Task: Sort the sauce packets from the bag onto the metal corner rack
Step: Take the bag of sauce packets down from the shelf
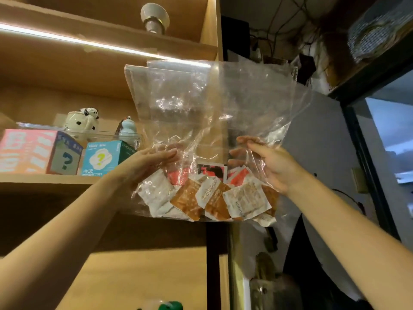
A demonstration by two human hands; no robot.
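Bag point(201, 104) of clear plastic held up by both hands. Left hand point(145, 164) and right hand point(268, 164) each pinch its sides. Sauce packets point(207, 195) heaped at its bottom.

Bag point(201, 113) held up in front of shelf unit point(67, 182), left hand point(145, 162) on its left side, right hand point(268, 166) on its right. Sauce packets point(212, 195) piled in bag bottom. 2 boxes point(40, 151) on shelf left of bag, figurines point(82, 121) behind them.
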